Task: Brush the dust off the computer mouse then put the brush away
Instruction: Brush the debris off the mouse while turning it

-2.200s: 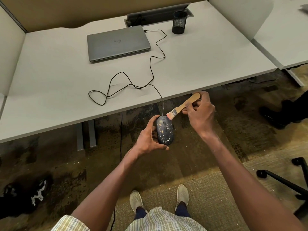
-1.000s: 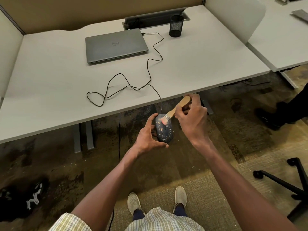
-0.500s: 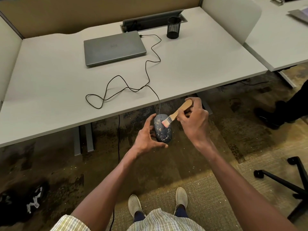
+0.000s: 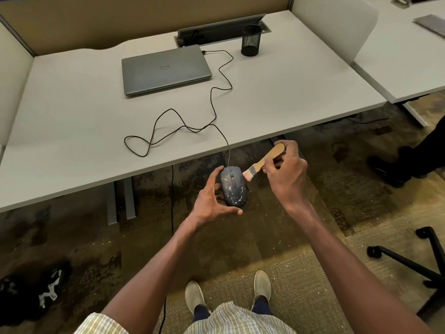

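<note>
A dark computer mouse (image 4: 233,186) speckled with pale dust is held in the air just off the desk's front edge. My left hand (image 4: 211,201) grips it from the left and below, thumb along its near end. My right hand (image 4: 287,174) grips the wooden handle of a small paint brush (image 4: 263,160). The bristles sit just off the mouse's upper right side, close to its front. The mouse cable (image 4: 216,102) runs up over the desk to the closed grey laptop (image 4: 166,68).
The white desk (image 4: 289,92) carries a black mesh pen cup (image 4: 251,41) at the back by a cable hatch. A chair base (image 4: 409,261) stands at the right, a person's dark shoe (image 4: 385,169) beyond it, a dark bag (image 4: 29,292) on the left floor.
The brush has swept across the mouse's top and come off to the right, so the bristles now sit beside the mouse. My left hand keeps the mouse in the same place.
</note>
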Available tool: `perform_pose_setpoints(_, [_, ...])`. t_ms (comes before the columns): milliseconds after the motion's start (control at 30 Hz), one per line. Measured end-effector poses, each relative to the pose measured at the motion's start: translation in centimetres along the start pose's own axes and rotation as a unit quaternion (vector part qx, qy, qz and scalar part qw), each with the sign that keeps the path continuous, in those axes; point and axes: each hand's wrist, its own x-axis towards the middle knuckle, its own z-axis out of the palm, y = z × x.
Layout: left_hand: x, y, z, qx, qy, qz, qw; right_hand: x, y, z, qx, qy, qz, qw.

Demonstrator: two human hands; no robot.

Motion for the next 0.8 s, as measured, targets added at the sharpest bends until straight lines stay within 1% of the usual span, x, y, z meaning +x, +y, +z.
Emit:
perform_pose_setpoints(233, [0.1,0.3,0.2,-0.015,0.003,0.005,1.000,-1.7,-1.6,0.2,0.043,-0.014,-0.021,0.999])
perform_pose_setpoints(467, [-0.2,0.4,0.1,-0.019,0.011,0.001,1.000,-3.0,-1.3,0.3,0.045,-0.004,-0.047,0.998])
perform_pose_setpoints(600, [-0.4,0.2,0.1,-0.019,0.008,0.000,1.000,-2.9,-0.8,0.1,0.068,0.010,-0.043,0.997])
perform_pose_setpoints(700, [-0.4,0.3,0.0,-0.022,0.007,0.002,1.000,-3.0,-0.8,0.2,0.085,-0.004,-0.042,0.995])
perform_pose_setpoints(800, [-0.5,0.4,-0.1,-0.020,0.006,0.003,1.000,-3.0,-0.3,0.3,0.075,-0.006,-0.039,0.996])
